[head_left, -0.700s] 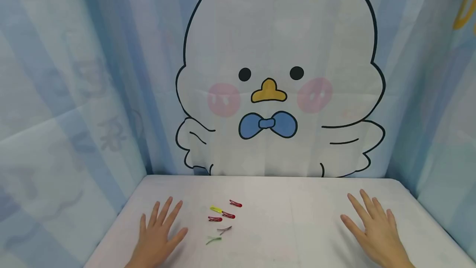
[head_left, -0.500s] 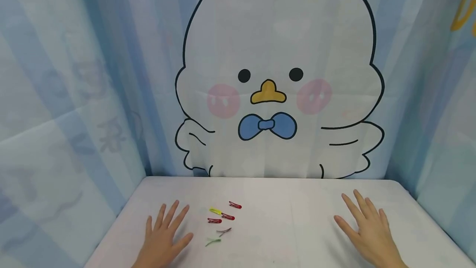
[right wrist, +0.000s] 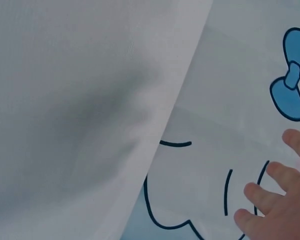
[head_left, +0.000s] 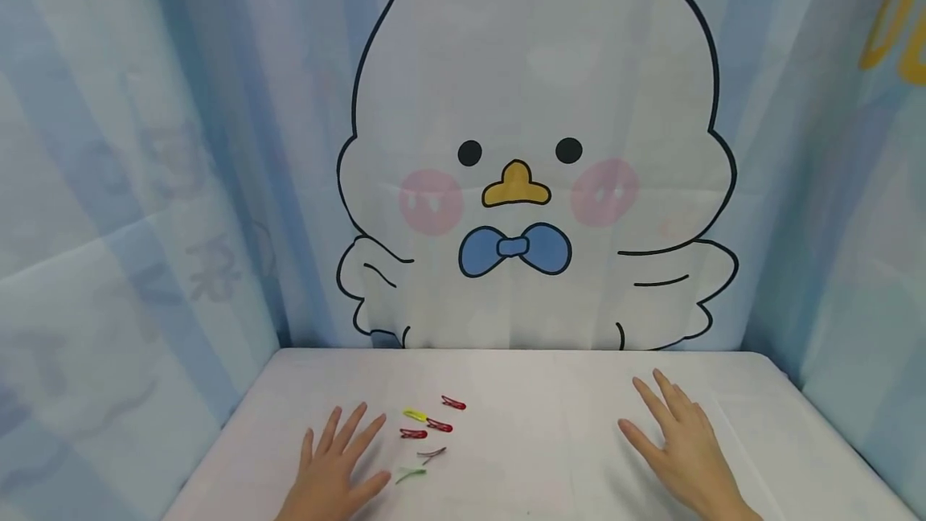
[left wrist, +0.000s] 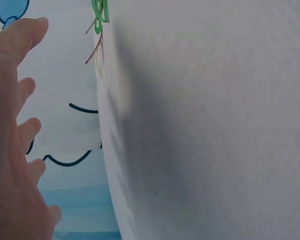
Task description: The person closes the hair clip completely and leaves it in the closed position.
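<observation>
Small hair clips lie in a loose cluster left of the table's middle. Three are red: the far red clip (head_left: 453, 403), the middle red clip (head_left: 440, 425) and the left red clip (head_left: 413, 434). A yellow clip (head_left: 415, 415) meets the middle red one. Nearer are a dull purple clip (head_left: 432, 454) and a green clip (head_left: 411, 473); the green clip (left wrist: 99, 16) also shows in the left wrist view. My left hand (head_left: 336, 469) is spread, its thumb close beside the green clip, holding nothing. Away to the right, my right hand (head_left: 680, 449) hovers with extended fingers and holds nothing.
A white-covered table (head_left: 535, 432) carries the clips, and both hands throw shadows on it. Behind stands a blue striped curtain (head_left: 311, 143) printed with a white cartoon bird (head_left: 535, 87). More curtain hangs along both sides.
My left hand has moved right, toward the clips. My right hand has moved left, fingers still extended. The whole scene shifts slightly down and left in the head view; the clips stay put on the table.
</observation>
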Tool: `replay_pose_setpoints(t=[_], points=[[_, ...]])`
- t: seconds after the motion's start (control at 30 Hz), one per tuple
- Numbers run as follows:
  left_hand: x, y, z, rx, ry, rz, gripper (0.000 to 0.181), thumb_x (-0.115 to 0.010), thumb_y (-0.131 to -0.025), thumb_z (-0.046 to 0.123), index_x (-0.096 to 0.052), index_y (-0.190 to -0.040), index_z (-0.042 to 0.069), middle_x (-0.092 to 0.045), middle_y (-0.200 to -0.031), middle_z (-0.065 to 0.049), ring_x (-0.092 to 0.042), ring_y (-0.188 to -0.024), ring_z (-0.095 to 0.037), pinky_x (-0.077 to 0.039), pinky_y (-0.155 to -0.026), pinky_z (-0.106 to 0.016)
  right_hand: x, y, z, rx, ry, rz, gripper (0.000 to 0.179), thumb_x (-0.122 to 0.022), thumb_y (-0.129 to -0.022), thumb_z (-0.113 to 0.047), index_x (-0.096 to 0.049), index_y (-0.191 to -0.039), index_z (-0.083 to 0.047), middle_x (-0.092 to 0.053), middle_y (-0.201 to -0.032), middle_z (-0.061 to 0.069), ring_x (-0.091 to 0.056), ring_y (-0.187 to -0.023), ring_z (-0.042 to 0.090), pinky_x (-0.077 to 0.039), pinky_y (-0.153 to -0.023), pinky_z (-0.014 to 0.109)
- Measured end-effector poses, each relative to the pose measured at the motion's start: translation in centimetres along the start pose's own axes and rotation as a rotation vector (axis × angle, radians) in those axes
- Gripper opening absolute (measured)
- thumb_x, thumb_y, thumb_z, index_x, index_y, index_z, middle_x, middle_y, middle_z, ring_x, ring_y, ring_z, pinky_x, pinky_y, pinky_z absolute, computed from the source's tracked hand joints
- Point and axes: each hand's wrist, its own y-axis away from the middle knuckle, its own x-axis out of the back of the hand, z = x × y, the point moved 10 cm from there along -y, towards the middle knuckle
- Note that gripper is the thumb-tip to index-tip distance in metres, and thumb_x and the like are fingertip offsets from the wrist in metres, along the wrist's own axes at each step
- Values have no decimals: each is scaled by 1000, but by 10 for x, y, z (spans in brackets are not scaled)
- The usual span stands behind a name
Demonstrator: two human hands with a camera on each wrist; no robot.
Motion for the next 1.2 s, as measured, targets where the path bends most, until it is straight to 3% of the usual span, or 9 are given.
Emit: replay_pose_setpoints(t=[0.23, 0.53, 0.87, 1.2], points=[[-8, -3, 5, -16, 44, -48, 76, -72, -84, 60, -55, -145, 20, -44, -153, -11, -33, -140, -46, -20, -100, -81, -2, -3, -15, 44, -22, 49, 66, -75, -90, -38, -54, -142, -3, -41, -150, 28, -40, -131, 53, -29, -102, 70], [-20, -6, 11, -7, 63, -118, 72, -76, -81, 59, -59, -139, 21, -53, -141, -9, -45, -127, -40, -29, -93, -79, -14, -6, -28, 40, -106, 21, 65, -74, -92, -39, -54, -144, -6, -40, -153, 24, -40, -133, 50, -35, -98, 69], [-34, -9, 12, 29, 215, -231, 58, -79, -82, 52, -65, -130, 22, -60, -131, -9, -47, -119, -40, -34, -85, -78, -19, -8, -41, 58, -114, 32, 63, -73, -93, -37, -54, -145, -7, -41, -153, 23, -43, -133, 48, -37, -99, 68], [-39, -16, 16, 19, 344, -244, 49, -83, -81, 39, -67, -123, 18, -64, -123, -5, -52, -112, -35, -34, -85, -78, -24, -10, -43, 35, -158, 28, 60, -71, -95, -38, -55, -144, -7, -43, -153, 20, -44, -133, 46, -38, -98, 66]])
